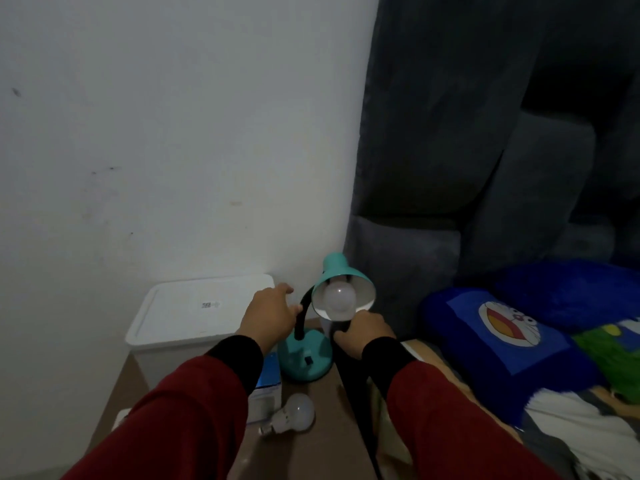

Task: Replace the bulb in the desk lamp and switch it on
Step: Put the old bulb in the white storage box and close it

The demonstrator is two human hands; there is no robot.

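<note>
A teal desk lamp (pixel 304 358) stands on a brown bedside table (pixel 311 448), its shade (pixel 343 275) turned toward me with an unlit white bulb (pixel 337 296) seated inside. My left hand (pixel 268 315) is at the black flexible neck, fingers partly spread around it. My right hand (pixel 362 332) is closed just under the shade's lower rim; what it grips is hidden. A second white bulb (pixel 294 414) lies loose on the table near me. A blue and white bulb box (pixel 265 386) sits beside it, partly hidden by my left sleeve.
A white lidded plastic bin (pixel 194 313) stands left of the lamp against the white wall. A dark grey upholstered headboard (pixel 450 168) rises on the right. Blue cartoon pillows (pixel 502 327) and bedding lie close to the table's right edge.
</note>
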